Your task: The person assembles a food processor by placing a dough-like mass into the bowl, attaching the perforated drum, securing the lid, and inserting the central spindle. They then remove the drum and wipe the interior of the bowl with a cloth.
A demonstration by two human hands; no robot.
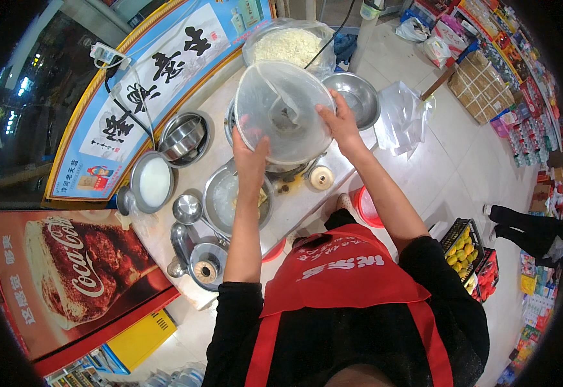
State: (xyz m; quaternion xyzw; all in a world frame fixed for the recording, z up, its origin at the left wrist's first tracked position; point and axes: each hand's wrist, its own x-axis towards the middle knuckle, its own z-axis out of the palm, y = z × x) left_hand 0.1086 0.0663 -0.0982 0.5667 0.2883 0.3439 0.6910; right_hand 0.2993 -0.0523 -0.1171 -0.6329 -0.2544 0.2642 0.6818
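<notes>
2 hands, left hand point(250, 155) and right hand point(339, 122), clamp fingers on a round translucent plastic lid point(281, 109) above steel bowls point(185, 137).

Around the counter point(307, 200) sit a steel bowl point(357, 97), a bag of white shreds point(289, 45), a pan of white liquid point(153, 182), a ladle point(187, 208), with a red bucket point(368, 208) and fruit crate point(464, 248) just beside it.

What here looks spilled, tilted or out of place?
Nothing looks spilled. The round clear plastic lid is held tilted above the counter by the left hand and right hand. The white rice in the bag-lined bowl stays inside.
</notes>
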